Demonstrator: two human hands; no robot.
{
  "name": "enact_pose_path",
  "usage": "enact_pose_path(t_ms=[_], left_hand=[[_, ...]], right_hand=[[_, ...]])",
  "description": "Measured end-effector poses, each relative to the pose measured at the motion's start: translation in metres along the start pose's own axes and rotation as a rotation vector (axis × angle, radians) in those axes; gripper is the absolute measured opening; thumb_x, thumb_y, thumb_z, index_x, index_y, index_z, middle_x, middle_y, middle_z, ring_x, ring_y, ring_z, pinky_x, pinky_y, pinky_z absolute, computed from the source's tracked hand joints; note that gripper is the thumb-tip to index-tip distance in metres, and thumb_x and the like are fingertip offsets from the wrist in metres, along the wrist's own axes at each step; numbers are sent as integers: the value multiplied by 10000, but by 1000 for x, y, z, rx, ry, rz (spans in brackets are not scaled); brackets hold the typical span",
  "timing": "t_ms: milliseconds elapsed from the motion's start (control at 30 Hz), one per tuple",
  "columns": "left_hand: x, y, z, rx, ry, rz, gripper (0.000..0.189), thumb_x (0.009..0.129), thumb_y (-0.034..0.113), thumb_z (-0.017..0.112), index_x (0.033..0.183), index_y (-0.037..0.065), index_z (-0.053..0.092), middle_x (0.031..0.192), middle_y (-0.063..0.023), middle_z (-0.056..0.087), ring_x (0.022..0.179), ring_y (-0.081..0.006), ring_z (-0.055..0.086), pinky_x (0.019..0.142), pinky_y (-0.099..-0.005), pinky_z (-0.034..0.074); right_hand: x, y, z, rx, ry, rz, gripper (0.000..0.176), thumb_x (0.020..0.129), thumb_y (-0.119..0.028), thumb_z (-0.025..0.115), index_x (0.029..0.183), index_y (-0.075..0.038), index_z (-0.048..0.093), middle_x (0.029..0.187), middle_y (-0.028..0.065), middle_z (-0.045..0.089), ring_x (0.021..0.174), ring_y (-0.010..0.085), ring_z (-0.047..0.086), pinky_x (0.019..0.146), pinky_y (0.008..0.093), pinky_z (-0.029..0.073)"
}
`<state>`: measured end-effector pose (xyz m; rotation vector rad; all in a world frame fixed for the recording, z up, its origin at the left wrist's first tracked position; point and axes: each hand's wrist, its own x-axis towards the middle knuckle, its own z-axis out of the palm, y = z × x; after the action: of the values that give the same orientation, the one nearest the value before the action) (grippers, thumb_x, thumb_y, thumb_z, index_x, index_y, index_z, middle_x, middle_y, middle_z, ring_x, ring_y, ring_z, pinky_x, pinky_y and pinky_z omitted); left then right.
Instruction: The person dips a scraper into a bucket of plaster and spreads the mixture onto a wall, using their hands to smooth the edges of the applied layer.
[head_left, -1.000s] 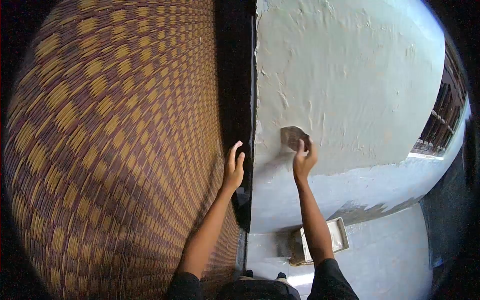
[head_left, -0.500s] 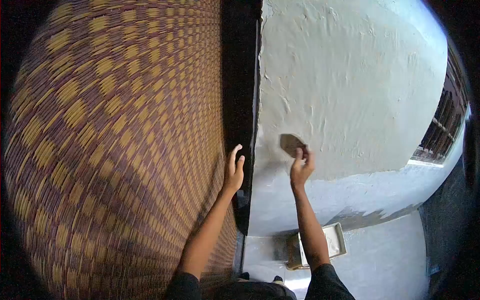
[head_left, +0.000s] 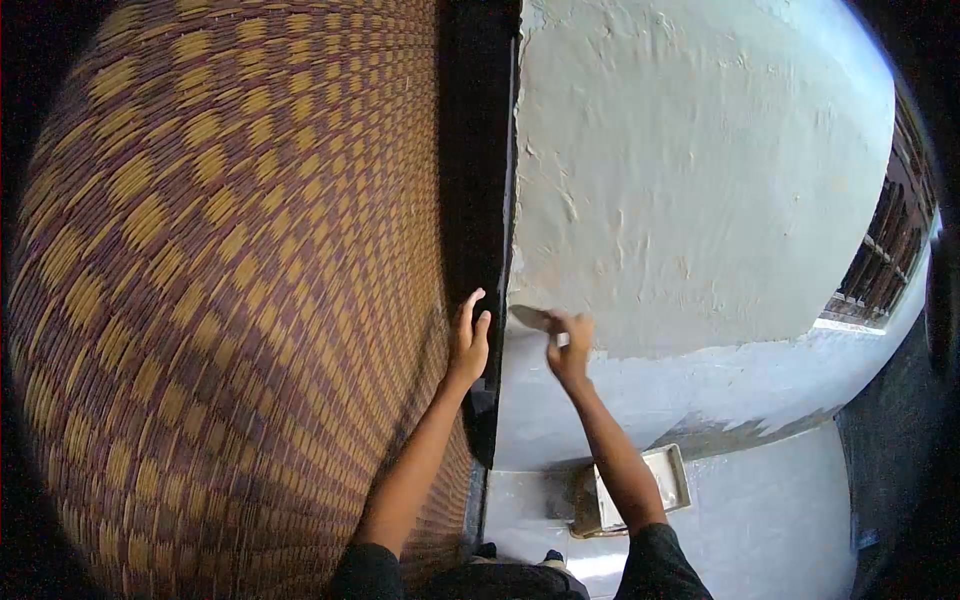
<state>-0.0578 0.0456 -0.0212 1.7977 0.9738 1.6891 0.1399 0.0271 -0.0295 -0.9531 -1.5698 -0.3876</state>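
Note:
My right hand (head_left: pixel 571 350) is closed round the handle of a trowel (head_left: pixel 529 317). The trowel's dark blade lies near the left edge of the plastered wall (head_left: pixel 690 180), by the lower part of the rough beige coat. Beside the dark vertical post (head_left: pixel 478 150), my left hand (head_left: pixel 469 338) is held up with its fingers apart and nothing in it. A pale bluish wall surface (head_left: pixel 700 390) shows below the beige coat.
A woven brown and yellow mat (head_left: pixel 230 300) fills the left side. A rectangular tray (head_left: pixel 683 478) with pale material stands on the floor (head_left: pixel 760 520), partly behind my right forearm. At the right is a barred window (head_left: pixel 880 250).
My right hand and the trowel have moved left and slightly down, to the wall's left edge. My left hand has stayed in about the same place.

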Motion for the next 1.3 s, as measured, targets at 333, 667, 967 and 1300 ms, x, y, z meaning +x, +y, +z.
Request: enact_pose_path(t_ms=[333,667,967,1300], left_hand=[[-1,2,-3,-15,6,-2,424,1024,223,400,1388,7,420,1409,-178,464,1328,-313,412,1119,-402,294],[-1,6,-1,-40,14,-10,427,1024,243,417,1379,7,431,1394,-171,472,1333,-304,402,1116,-391,289],[0,2,-1,-12,35,22,413,1017,226,418,1365,6,446,1399,-180,473,1327,-316,413,1114,-401,299],[2,-1,-1,6,23,26,413,1017,224,418,1372,15,439,1399,-176,475,1323,-317,418,1110,-402,303]], right_hand=[[4,9,-10,47,226,88,241,781,52,640,1013,-12,632,848,137,617,748,287,567,685,355,430],[12,7,-9,88,285,176,187,851,1,642,1038,-1,645,859,143,624,815,294,586,736,386,457],[54,1,-10,18,315,191,321,748,67,614,1047,-43,650,921,121,666,811,300,581,777,390,426],[86,-13,-14,-94,238,60,398,712,87,595,1089,-34,637,842,115,631,756,279,571,726,385,433]])
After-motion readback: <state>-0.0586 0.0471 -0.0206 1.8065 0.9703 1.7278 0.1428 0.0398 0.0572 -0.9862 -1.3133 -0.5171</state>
